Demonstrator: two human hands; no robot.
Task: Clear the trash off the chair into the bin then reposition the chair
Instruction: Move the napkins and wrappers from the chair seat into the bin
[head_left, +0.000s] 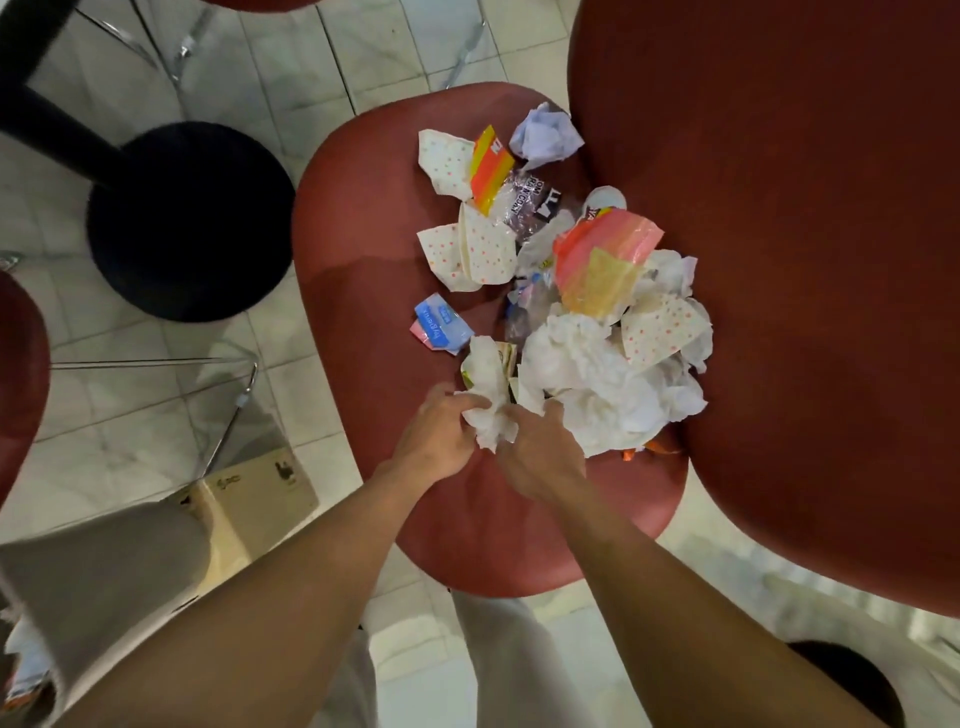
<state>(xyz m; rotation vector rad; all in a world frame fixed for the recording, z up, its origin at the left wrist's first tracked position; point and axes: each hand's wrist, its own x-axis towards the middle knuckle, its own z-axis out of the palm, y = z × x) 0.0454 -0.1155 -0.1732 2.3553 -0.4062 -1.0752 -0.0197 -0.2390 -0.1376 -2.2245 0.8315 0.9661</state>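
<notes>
Both hands are in at the near edge of the red chair seat (363, 249), left hand (441, 434) and right hand (540, 457) pinching one crumpled white tissue (488, 395), so best rake the neighbouring wrapper pile (597, 291) together into one firm bundle before lifting.

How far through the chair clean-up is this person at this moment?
Nothing looks done yet: the red chair seat is covered in trash, from the blue packet to the pink plastic bag. In hand: the left hand and right hand both grip a crumpled white tissue at the near edge of the pile. Left: binning the whole pile and repositioning the chair.
</notes>
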